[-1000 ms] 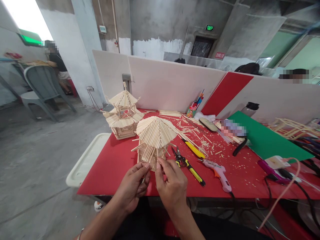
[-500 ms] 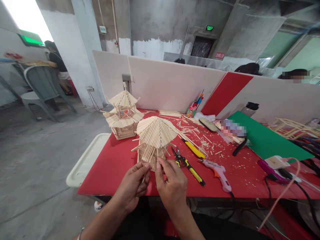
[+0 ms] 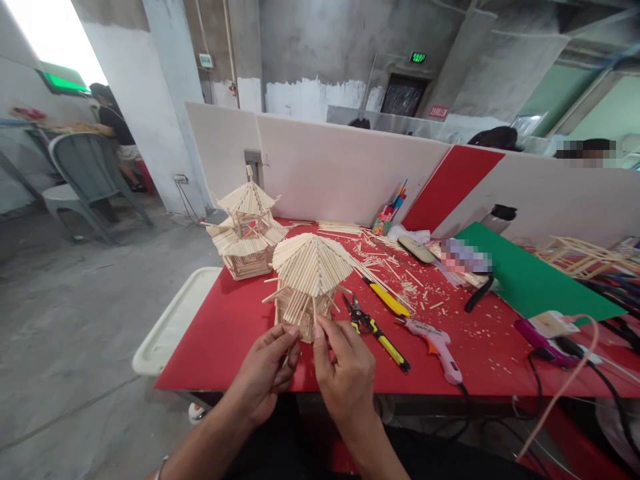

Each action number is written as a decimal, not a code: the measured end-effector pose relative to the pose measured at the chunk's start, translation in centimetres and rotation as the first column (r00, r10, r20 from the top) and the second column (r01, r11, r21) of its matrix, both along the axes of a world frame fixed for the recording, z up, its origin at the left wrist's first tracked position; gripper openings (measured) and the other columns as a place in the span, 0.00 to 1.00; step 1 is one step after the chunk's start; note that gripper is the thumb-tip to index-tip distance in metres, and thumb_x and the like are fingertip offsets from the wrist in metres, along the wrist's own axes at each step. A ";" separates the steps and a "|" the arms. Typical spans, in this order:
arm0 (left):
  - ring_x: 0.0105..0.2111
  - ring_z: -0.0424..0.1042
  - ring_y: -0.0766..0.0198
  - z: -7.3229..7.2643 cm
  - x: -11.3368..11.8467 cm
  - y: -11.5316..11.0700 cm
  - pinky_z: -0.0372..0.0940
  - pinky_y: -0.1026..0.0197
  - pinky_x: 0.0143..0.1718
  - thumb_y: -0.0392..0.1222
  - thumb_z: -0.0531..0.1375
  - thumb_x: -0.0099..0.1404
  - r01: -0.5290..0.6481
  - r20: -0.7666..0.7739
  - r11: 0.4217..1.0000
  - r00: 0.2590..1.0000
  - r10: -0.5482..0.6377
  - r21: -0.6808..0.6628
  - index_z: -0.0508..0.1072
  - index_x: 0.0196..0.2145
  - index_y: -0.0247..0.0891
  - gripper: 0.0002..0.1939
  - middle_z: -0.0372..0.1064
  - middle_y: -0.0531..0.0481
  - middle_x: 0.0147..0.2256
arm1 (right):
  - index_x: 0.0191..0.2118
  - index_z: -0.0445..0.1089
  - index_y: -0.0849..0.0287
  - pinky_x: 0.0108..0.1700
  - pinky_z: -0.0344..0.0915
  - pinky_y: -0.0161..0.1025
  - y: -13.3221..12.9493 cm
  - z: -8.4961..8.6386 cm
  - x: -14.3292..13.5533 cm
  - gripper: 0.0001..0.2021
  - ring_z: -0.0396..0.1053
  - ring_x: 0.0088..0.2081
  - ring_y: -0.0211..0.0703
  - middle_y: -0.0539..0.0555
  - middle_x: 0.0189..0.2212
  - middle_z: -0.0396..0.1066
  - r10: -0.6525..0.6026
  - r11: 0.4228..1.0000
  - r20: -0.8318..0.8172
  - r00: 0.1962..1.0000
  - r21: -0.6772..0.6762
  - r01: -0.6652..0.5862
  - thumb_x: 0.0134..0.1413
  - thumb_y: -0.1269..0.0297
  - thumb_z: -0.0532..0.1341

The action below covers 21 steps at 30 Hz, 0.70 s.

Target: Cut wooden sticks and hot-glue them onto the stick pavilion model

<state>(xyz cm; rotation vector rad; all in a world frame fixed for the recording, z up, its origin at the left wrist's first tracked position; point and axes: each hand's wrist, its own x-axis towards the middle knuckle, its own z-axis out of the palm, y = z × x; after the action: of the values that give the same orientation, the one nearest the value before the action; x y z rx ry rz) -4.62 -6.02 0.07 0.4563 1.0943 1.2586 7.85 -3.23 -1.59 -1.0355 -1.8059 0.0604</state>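
Observation:
A small pavilion model (image 3: 313, 263) of thin wooden sticks stands at the table's front, with a pointed roof and sticks jutting out below it. My left hand (image 3: 267, 367) is closed in a pinch at the lower front of the model, where the end of a wooden stick meets the fingertips. On the other side, my right hand (image 3: 345, 370) pinches the lower end of a jutting stick (image 3: 315, 307). The fingers partly cover both ends. A taller two-tiered stick pavilion (image 3: 247, 230) stands behind to the left.
On the red table (image 3: 215, 343) lie pliers (image 3: 377, 330), a yellow-handled cutter (image 3: 390, 298), a pink glue gun (image 3: 435, 343) and loose sticks with scraps (image 3: 390, 263). A pen cup (image 3: 384, 220) stands by the white partition (image 3: 340, 160). A green board (image 3: 525, 273) lies right, beside a power strip (image 3: 545, 340).
My right hand has shifted very slightly to the right. The left hand and the model look almost the same.

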 end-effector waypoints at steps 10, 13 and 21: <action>0.14 0.45 0.77 -0.9 2.6 -3.1 0.39 0.69 0.15 0.54 0.62 0.56 0.145 -0.235 0.979 0.966 -0.108 0.146 0.64 0.23 0.36 0.18 0.56 0.60 0.15 | 0.56 0.61 0.76 0.39 0.62 0.60 1.2 -4.2 7.5 0.44 0.63 0.47 0.72 0.79 0.48 0.64 -0.247 0.808 0.634 0.732 -0.282 0.517 0.44 0.39 0.58; 0.15 0.46 0.75 -1.4 4.3 -2.3 0.40 0.69 0.16 0.54 0.62 0.56 0.180 -0.269 0.972 0.954 -0.135 0.149 0.65 0.23 0.36 0.18 0.57 0.59 0.15 | 0.58 0.58 0.77 0.39 0.63 0.55 2.1 -3.2 8.1 0.40 0.65 0.45 0.68 0.75 0.43 0.67 -0.165 0.711 0.674 0.720 -0.425 0.561 0.45 0.49 0.59; 0.14 0.49 0.75 -3.8 7.3 1.7 0.42 0.69 0.16 0.52 0.63 0.53 0.037 -0.233 0.983 0.972 0.006 0.178 0.65 0.23 0.37 0.17 0.57 0.60 0.14 | 0.47 0.69 0.57 0.36 0.67 0.43 -1.5 -2.9 14.2 0.23 0.71 0.37 0.51 0.59 0.37 0.73 -0.042 0.518 -0.251 0.967 -0.833 -0.194 0.41 0.59 0.58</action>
<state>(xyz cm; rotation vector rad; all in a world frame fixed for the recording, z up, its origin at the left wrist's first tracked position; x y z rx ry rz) 2.70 -4.32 -3.69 0.7654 1.1733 1.3205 22.10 -4.75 -4.48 -1.5316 -1.5579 1.2151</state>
